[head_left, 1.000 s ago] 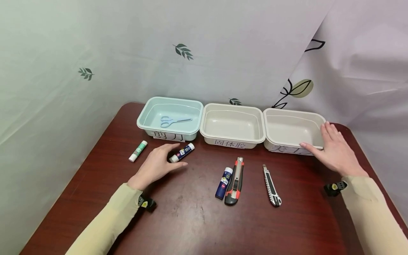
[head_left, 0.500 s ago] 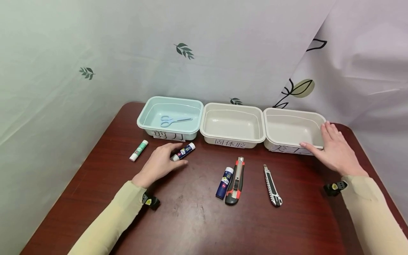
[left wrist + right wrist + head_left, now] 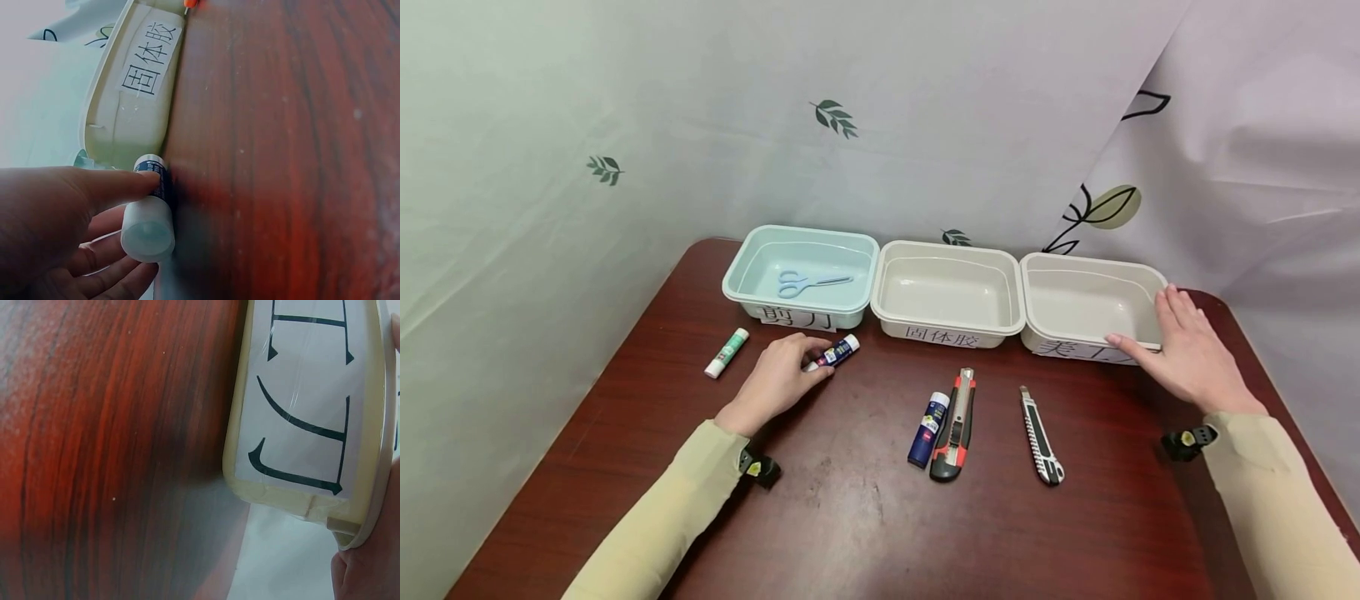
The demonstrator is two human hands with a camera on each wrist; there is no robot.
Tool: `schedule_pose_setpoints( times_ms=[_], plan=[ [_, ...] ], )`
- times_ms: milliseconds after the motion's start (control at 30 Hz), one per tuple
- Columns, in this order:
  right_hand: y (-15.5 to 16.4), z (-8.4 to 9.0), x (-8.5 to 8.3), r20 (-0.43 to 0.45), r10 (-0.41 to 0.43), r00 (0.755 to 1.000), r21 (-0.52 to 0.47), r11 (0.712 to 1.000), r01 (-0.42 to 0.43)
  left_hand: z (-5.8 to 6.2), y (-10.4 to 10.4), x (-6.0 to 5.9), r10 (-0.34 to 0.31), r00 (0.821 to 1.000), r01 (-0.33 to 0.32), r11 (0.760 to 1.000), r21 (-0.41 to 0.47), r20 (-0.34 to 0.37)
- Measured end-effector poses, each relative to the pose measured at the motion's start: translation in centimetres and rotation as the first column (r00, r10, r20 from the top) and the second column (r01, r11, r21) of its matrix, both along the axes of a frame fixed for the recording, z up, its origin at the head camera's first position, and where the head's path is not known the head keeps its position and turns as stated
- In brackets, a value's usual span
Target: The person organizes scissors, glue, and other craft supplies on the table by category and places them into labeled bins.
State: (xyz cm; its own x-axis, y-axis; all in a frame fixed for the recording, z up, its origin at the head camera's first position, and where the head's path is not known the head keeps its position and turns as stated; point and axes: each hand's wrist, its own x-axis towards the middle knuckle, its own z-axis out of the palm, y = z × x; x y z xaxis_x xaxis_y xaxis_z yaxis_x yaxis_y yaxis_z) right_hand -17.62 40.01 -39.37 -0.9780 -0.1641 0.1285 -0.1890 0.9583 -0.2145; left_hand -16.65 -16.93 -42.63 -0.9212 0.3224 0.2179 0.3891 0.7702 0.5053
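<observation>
My left hand (image 3: 800, 364) pinches a blue-and-white glue stick (image 3: 836, 352) that lies on the dark red table (image 3: 865, 517), just in front of the teal tub (image 3: 736, 287). In the left wrist view the thumb lies over the glue stick (image 3: 150, 215) and the fingers (image 3: 106, 265) curl under it, close to the labelled middle cream tub (image 3: 134, 94). My right hand (image 3: 1176, 337) rests with straight fingers on the front right rim of the right cream tub (image 3: 1075, 260). That tub's paper label (image 3: 312, 394) fills the right wrist view.
Pale blue scissors (image 3: 808, 283) lie in the teal tub. The middle cream tub (image 3: 880, 287) holds nothing. On the table lie a green-and-white glue stick (image 3: 726, 352), a blue glue stick (image 3: 928, 418), a red-black utility knife (image 3: 953, 425) and a grey utility knife (image 3: 1039, 433). Curtains hang behind.
My left hand has slid forward and its fingers have curled round the blue-and-white glue stick. The right hand has stayed on the tub rim.
</observation>
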Motion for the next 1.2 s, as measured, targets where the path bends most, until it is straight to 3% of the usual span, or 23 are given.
schedule_pose_setpoints(
  times_ms=[433,1200],
  plan=[
    [0.07,0.06,0.12,0.001,-0.002,1.0,-0.004,1.0,0.002,-0.01,0.53,-0.3,0.02,1.0,-0.019,0.998,-0.055,0.022],
    [0.05,0.06,0.02,0.014,-0.006,1.0,-0.006,1.0,0.006,0.19,0.94,0.06,0.033,0.999,-0.032,0.999,-0.035,0.021]
  ],
)
